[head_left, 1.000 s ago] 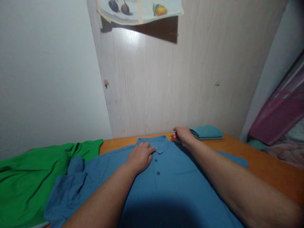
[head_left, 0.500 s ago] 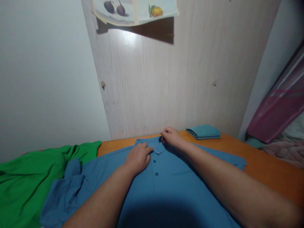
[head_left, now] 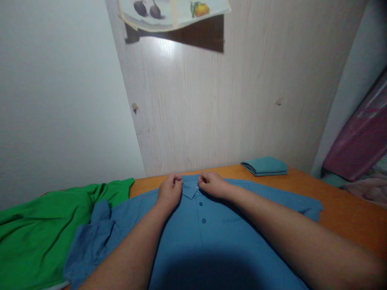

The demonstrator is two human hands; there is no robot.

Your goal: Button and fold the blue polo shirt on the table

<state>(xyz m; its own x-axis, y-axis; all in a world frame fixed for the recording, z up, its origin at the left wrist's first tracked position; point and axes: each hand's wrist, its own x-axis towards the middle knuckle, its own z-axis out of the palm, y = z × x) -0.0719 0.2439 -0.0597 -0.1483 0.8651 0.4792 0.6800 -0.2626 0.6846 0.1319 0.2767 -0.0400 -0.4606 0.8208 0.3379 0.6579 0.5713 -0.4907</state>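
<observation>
A blue polo shirt (head_left: 187, 233) lies spread front side up, with its collar toward the wall and dark buttons down the placket. At the left side of the collar (head_left: 189, 191), my left hand (head_left: 171, 191) is closed with its fingers pinched on the collar's edge. My right hand (head_left: 213, 184) pinches the other side of the collar, just right of the neck opening. Both sets of fingertips are partly hidden. The shirt's left-hand sleeve (head_left: 90, 237) is bunched and creased, while the right-hand sleeve (head_left: 308, 205) lies flatter.
A green garment (head_left: 39, 233) lies crumpled at the left, touching the blue sleeve. Toward the back right of the orange table (head_left: 347, 225) sits a folded teal cloth (head_left: 266, 166). A wood-grain panel (head_left: 208, 112) stands behind, and pink material (head_left: 353, 149) is at the far right.
My left hand has shifted left from the placket to the collar's left side and now pinches there. My right hand has come slightly down and left along the collar. The view has turned slightly.
</observation>
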